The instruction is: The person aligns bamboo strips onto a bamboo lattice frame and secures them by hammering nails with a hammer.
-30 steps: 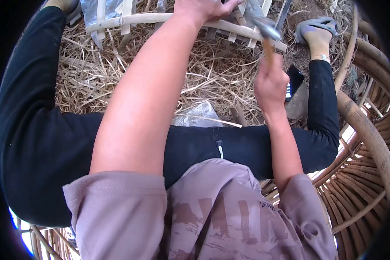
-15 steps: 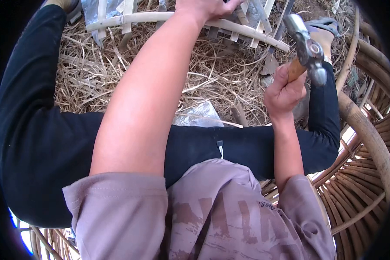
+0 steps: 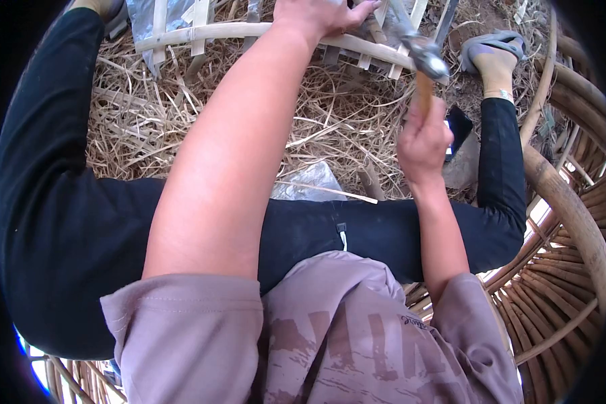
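My right hand point(image 3: 423, 145) is wrapped round the wooden handle of a ball-peen hammer point(image 3: 424, 96). The hammer's metal head is blurred by motion and appears over the right end of a curved pale bamboo strip point(image 3: 363, 47); I cannot tell whether they touch. At the top edge my left hand point(image 3: 316, 15) lies over the same strip, with its thumb stretched to the right. Its other fingers are mostly cut off by the frame. Several flat slats point(image 3: 200, 27) cross the strip on both sides of that hand.
Shavings point(image 3: 343, 114) cover the ground between my legs. A dark object with a bright screen point(image 3: 456, 131) lies beside my right wrist. Crumpled plastic point(image 3: 310, 180) is near my thigh. On the right stand a curved pole point(image 3: 565, 202) and a woven cane structure point(image 3: 559, 289).
My right hand has swung the hammer forward and left, bringing its head toward the bamboo strip. The dark object behind that hand has come into view. My left hand has barely shifted.
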`<action>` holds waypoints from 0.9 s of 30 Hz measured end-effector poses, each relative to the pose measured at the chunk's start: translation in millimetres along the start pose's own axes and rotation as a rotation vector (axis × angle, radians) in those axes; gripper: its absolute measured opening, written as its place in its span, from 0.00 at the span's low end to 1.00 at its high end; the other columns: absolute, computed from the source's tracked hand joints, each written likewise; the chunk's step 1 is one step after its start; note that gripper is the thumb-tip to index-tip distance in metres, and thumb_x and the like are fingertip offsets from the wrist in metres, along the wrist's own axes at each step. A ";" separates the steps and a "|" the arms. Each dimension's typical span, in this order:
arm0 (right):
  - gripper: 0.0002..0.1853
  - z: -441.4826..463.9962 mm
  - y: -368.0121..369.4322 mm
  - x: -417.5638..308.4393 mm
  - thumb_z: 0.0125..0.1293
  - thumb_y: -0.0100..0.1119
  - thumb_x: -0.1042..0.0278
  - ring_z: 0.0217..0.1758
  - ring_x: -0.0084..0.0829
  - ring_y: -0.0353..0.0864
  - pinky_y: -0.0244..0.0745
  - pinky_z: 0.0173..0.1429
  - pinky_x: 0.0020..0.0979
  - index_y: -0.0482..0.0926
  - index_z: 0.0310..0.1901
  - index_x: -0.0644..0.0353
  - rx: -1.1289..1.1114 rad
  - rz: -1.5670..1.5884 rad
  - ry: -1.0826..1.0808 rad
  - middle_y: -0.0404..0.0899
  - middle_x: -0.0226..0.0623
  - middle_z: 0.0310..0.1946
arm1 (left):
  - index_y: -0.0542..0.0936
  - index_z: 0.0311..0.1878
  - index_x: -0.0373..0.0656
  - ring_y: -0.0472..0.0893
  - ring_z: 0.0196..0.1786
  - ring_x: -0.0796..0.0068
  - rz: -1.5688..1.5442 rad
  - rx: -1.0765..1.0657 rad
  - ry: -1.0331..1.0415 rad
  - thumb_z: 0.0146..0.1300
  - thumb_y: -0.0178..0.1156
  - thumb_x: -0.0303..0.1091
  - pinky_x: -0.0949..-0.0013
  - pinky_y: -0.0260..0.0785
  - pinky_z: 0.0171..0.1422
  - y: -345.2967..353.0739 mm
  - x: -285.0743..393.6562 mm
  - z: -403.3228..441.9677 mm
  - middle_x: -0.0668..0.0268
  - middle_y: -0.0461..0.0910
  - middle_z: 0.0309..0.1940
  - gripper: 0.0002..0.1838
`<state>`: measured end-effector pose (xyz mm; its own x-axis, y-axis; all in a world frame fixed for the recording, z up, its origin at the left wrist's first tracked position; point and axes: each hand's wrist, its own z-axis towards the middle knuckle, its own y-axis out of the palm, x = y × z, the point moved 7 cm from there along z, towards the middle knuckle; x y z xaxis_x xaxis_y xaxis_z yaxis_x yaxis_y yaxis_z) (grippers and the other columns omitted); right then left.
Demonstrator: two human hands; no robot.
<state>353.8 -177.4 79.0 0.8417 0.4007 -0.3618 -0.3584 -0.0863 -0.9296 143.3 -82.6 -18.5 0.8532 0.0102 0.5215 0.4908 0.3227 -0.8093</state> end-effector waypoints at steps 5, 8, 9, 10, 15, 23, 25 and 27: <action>0.11 -6.9 -13.6 -5.4 0.75 0.60 0.71 0.29 0.53 0.86 0.77 0.31 0.46 0.74 0.52 0.66 0.157 0.015 -0.170 0.81 0.48 0.27 | 0.62 0.80 0.37 0.42 0.87 0.41 0.006 0.018 0.017 0.59 0.65 0.64 0.39 0.29 0.89 2.6 0.4 0.5 0.48 0.49 0.84 0.54; 0.11 -10.6 -11.0 -3.1 0.74 0.61 0.70 0.29 0.54 0.86 0.77 0.31 0.47 0.74 0.51 0.65 0.131 -0.030 -0.193 0.82 0.49 0.27 | 0.61 0.81 0.37 0.41 0.87 0.42 -0.018 0.011 0.008 0.60 0.65 0.64 0.39 0.29 0.89 1.9 0.8 -0.4 0.48 0.48 0.85 0.54; 0.10 -13.0 -8.9 -0.8 0.74 0.61 0.70 0.29 0.55 0.86 0.77 0.31 0.48 0.74 0.51 0.65 0.130 -0.031 -0.205 0.82 0.50 0.27 | 0.61 0.81 0.38 0.41 0.87 0.42 -0.008 0.011 0.010 0.60 0.64 0.64 0.39 0.29 0.89 1.8 0.9 0.0 0.48 0.47 0.85 0.54; 0.10 -12.7 -0.1 6.2 0.74 0.61 0.70 0.29 0.55 0.86 0.77 0.31 0.48 0.74 0.50 0.64 0.072 -0.024 -0.136 0.81 0.51 0.26 | 0.61 0.81 0.38 0.41 0.87 0.42 0.001 0.011 0.012 0.61 0.64 0.64 0.39 0.28 0.89 1.9 0.7 0.7 0.48 0.47 0.85 0.53; 0.07 -4.9 14.8 14.8 0.74 0.61 0.71 0.27 0.57 0.84 0.77 0.29 0.50 0.74 0.47 0.61 -0.012 0.015 0.011 0.81 0.52 0.25 | 0.60 0.81 0.38 0.40 0.87 0.42 0.014 -0.053 -0.012 0.61 0.63 0.64 0.40 0.28 0.89 -2.7 5.4 1.7 0.48 0.45 0.85 0.53; 0.08 -7.4 32.0 25.3 0.77 0.59 0.68 0.27 0.56 0.86 0.77 0.28 0.48 0.73 0.48 0.63 -0.112 0.002 0.068 0.80 0.51 0.23 | 0.59 0.82 0.39 0.42 0.87 0.41 0.032 -0.049 -0.013 0.61 0.64 0.63 0.40 0.30 0.89 0.1 3.4 1.3 0.48 0.46 0.85 0.54; 0.09 -11.3 18.4 20.6 0.77 0.59 0.67 0.29 0.59 0.86 0.76 0.29 0.52 0.73 0.48 0.62 -0.054 0.075 0.127 0.81 0.55 0.26 | 0.58 0.82 0.40 0.42 0.87 0.41 0.008 -0.043 -0.007 0.61 0.63 0.63 0.39 0.31 0.89 -0.3 3.9 0.4 0.48 0.46 0.85 0.54; 0.09 -8.4 16.5 20.6 0.77 0.59 0.66 0.29 0.59 0.85 0.76 0.30 0.53 0.73 0.49 0.61 0.035 0.142 0.032 0.82 0.55 0.26 | 0.58 0.82 0.40 0.42 0.87 0.41 0.013 -0.034 -0.018 0.61 0.63 0.63 0.39 0.31 0.88 0.5 -0.5 -1.4 0.48 0.47 0.85 0.54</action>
<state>368.6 -178.2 55.6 0.7940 0.3570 -0.4921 -0.4881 -0.1081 -0.8661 143.4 -83.8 -19.5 0.8565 0.0314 0.5152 0.4854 0.2904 -0.8246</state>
